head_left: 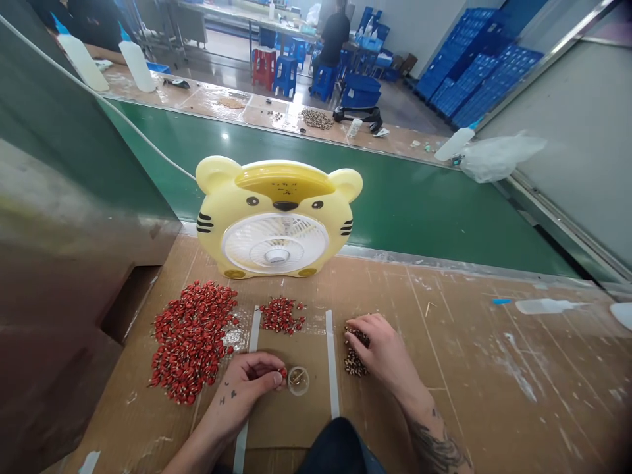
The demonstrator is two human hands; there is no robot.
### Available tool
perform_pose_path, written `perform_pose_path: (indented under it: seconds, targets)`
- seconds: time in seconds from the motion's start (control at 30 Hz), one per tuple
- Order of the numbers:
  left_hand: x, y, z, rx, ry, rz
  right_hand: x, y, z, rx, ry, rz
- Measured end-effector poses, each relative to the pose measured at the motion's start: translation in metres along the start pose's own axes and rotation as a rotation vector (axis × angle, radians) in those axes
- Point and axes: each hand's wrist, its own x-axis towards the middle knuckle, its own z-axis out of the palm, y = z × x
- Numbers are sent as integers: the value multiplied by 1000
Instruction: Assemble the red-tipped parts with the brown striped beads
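Note:
My left hand [249,382] pinches a small red piece [283,373] between thumb and fingers. Beside those fingertips, on the cardboard, sits a small round clear cup [298,381] with something thin and light-coloured in it. My right hand [379,345] rests at a pile of small dark-and-gold pieces [355,364]. Its thumb and forefinger are spread over the pile, with pieces showing in the gap; no held piece can be made out. A large heap of red pieces [195,336] lies left of my left hand. Farther back is a smaller red cluster [281,315].
A yellow animal-shaped fan [279,217] stands behind the red pieces. Pale tape strips [332,362] flank the middle cardboard. A white bottle [546,305] lies at right. On the ledge beyond are upright bottles [137,66] and a plastic bag [496,158]. A person [333,39] sits farther away.

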Motion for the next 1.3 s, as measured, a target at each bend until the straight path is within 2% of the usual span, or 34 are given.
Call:
perform_pose_path:
  seconds: [0.13, 0.3, 0.53, 0.8, 1.13, 1.3]
  targets:
    - [-2, 1, 0, 3, 3, -3, 5, -5, 8, -82, 0, 22]
    - [-2, -1, -2, 7, -7, 8, 8, -6, 8, -113, -10, 8]
    - [-3, 1, 0, 17, 4, 6, 5, -7, 10, -47, 64, 42]
    - [0, 0, -1, 57, 6, 13, 12, -10, 1, 152, 2, -81]
    - [-1, 1, 0, 78, 23, 16, 33, -17, 13, -37, -64, -139]
    - [-2, 2, 3, 86, 30, 38, 28, -21, 5, 49, -28, -101]
